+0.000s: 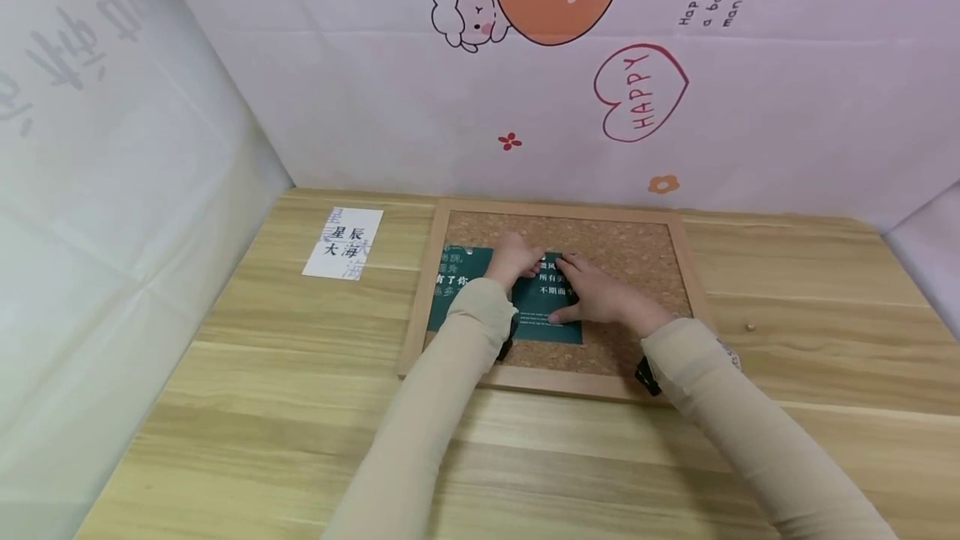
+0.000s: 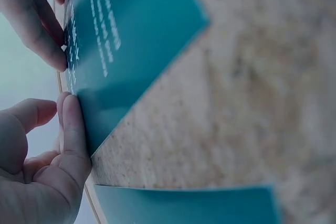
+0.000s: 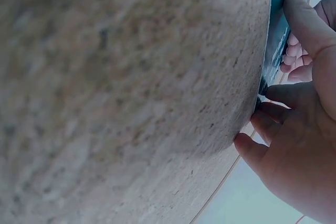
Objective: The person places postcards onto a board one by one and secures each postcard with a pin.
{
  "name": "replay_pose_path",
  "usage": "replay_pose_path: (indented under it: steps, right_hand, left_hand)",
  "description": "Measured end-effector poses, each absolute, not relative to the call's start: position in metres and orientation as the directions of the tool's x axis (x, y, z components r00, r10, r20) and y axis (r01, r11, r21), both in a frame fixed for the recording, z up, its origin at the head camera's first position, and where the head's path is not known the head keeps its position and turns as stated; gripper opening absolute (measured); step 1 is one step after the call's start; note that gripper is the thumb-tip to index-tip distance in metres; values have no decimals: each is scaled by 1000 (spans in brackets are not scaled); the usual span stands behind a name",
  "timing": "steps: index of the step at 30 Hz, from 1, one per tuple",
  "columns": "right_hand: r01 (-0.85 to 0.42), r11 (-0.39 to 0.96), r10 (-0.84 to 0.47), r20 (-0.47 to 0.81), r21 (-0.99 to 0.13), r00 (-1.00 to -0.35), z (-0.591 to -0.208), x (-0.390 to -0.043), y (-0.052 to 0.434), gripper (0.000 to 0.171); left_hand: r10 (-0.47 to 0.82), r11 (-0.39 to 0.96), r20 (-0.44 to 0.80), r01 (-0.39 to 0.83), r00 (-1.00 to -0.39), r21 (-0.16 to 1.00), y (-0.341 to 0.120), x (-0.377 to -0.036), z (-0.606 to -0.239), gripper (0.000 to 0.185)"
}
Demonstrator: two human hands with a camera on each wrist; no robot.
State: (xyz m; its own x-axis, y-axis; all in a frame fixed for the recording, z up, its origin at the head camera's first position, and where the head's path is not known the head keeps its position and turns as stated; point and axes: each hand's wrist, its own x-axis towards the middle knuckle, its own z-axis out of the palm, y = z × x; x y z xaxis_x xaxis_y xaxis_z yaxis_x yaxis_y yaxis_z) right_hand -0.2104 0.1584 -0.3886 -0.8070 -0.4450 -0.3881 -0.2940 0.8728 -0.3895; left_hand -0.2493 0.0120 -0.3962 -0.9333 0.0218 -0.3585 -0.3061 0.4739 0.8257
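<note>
Two dark green cards with white lettering lie side by side on a wood-framed cork board (image 1: pixel 637 248). My left hand (image 1: pixel 513 259) reaches over the gap between them, fingertips at the top left of the right-hand green card (image 1: pixel 551 307). In the left wrist view, that hand's fingers (image 2: pixel 76 129) lie along the card's edge, the thumb apart from them. My right hand (image 1: pixel 603 298) spreads over the card's right side, thumb on its face and fingers at its top corner. A small pale pin head (image 1: pixel 543 257) shows between the hands. My left forearm partly covers the left-hand green card (image 1: pixel 448 282).
A pale pin head (image 1: pixel 469 252) shows at the left-hand card's top. On the wooden table (image 1: pixel 247 407), a white lettered card (image 1: pixel 343 242) lies left of the board and a small pin-like piece (image 1: pixel 750 327) right of it. A printed white cloth (image 1: pixel 375 123) hangs behind.
</note>
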Motion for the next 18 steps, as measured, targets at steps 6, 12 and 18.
replay_pose_path:
  steps: [6,12,18]
  right_hand:
    - [-296,864,-453,-374,-407,-809,-391,-209,161,97]
    - [-291,863,-451,-369,-414,-813,-390,-207,161,96]
    - [-288,866,-444,-365,-408,-818,-392,-207,161,95]
  left_hand:
    - [19,502,-299,-250,-954,828,12,-240,-395,31]
    - [30,588,-273,-204,-961,782,13,-238,-392,45]
    - [34,602,-295,-215,-955,769,13,-240,-390,52]
